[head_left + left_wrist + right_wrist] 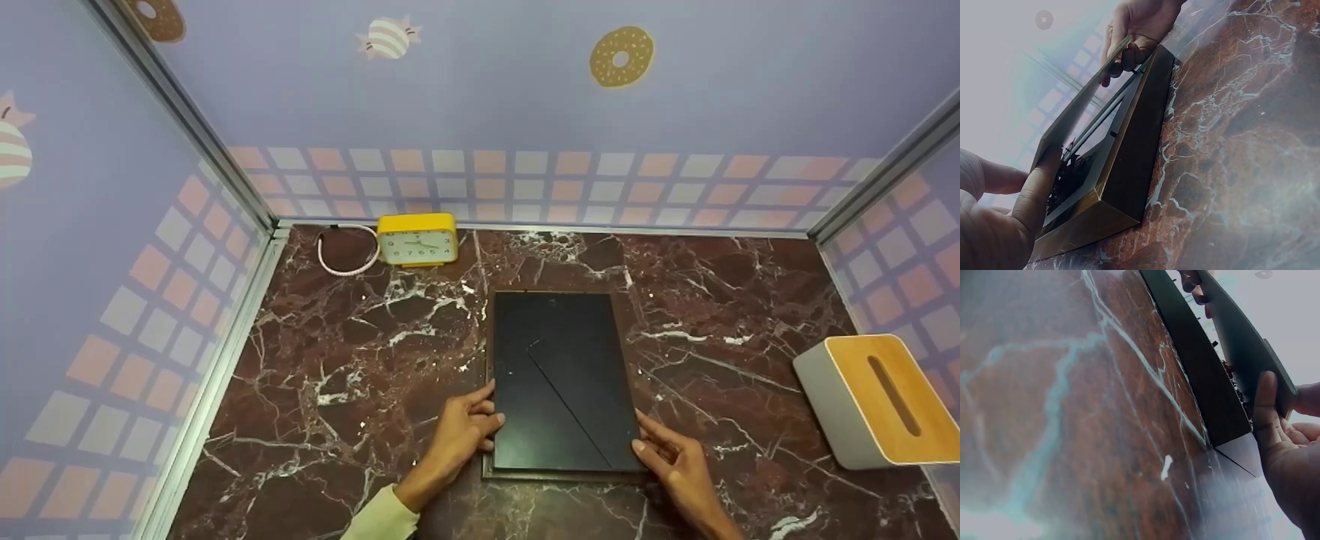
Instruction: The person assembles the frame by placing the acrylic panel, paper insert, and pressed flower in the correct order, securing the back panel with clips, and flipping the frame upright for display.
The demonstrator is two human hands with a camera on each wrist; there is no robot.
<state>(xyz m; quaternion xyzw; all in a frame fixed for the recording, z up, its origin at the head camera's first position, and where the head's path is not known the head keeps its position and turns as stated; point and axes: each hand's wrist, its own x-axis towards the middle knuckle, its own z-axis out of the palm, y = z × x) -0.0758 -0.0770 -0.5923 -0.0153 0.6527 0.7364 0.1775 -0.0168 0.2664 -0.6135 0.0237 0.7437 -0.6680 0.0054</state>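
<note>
A black backing panel (555, 412) with a diagonal stand piece is held between both hands, lifted and tilted over a picture frame (1143, 135). The frame lies on the marble-patterned surface, its back side up, and small dark tabs show along its inner edge. My left hand (466, 427) pinches the panel's left edge between thumb and fingers. On the opposite edge, near the lower right corner, my right hand (679, 461) pinches it too. Both wrist views show a gap between the panel (1247, 343) and the frame; the panel hides most of the frame's inside from above.
At the back left stands a yellow alarm clock (418, 240), with a white beaded loop (349, 271) beside it. A tissue box (855, 405) with a wooden lid is at the right. Patterned walls (510, 97) enclose the back and sides.
</note>
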